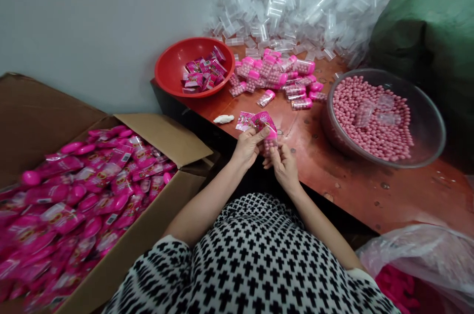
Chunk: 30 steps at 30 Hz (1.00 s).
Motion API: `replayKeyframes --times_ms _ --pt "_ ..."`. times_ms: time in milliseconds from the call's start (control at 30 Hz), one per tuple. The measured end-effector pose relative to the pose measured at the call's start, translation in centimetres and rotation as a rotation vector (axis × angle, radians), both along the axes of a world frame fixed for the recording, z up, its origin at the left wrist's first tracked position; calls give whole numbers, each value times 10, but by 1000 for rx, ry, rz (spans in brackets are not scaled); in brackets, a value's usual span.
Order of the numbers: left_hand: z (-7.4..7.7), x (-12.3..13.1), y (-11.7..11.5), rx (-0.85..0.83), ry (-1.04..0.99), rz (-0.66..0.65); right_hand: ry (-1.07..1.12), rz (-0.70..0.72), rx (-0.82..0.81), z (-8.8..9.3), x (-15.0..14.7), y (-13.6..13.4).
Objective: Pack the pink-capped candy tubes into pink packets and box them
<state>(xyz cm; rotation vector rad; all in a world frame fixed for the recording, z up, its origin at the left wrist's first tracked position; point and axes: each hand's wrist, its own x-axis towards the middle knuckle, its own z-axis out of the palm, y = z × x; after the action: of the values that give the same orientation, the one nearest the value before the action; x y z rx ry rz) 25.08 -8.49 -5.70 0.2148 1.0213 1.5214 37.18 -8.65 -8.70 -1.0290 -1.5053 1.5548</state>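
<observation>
In front of my body, at the table's near edge, both hands hold a small clear bottle (270, 142) of pink beads with a pink cap. A printed pink wrapper (262, 117) lies against its upper end. My left hand (248, 147) is closed, its thumb pressing on the wrapper and cap. My right hand (284, 165) pinches the lower end of the bottle between thumb and fingers. Just beyond, a pile of similar capped bottles (274, 69) lies on the table. Part of the wrapper is hidden behind the left fingers.
A red bowl (166, 77) with pink wrappers stands at the table's far left. Right is a clear bowl (437, 131) of pink beads. Empty clear tubes (274, 13) heap against the wall. A cardboard box (163, 138) of filled packets stands left; a plastic bag (425, 245) sits lower right.
</observation>
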Motion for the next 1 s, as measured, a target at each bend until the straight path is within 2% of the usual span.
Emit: replayKeyframes --times_ms 100,267,333,500,700,900,1000 --pt "0 -1 0 -8 25 -66 -1 -5 15 0 1 0" --pt "2 -8 1 24 162 -190 161 99 -183 3 3 4" --pt "3 -10 3 35 214 -219 173 87 -180 2 4 4" --pt "5 -5 4 -7 203 -157 34 -60 11 -2 1 1" --pt "7 -1 0 -28 171 -223 254 -5 -173 1 -2 3" --pt "4 2 -1 -9 132 -180 161 -51 -66 0 1 2" --pt "1 5 -3 -24 122 -199 214 -67 -83 0 3 1"
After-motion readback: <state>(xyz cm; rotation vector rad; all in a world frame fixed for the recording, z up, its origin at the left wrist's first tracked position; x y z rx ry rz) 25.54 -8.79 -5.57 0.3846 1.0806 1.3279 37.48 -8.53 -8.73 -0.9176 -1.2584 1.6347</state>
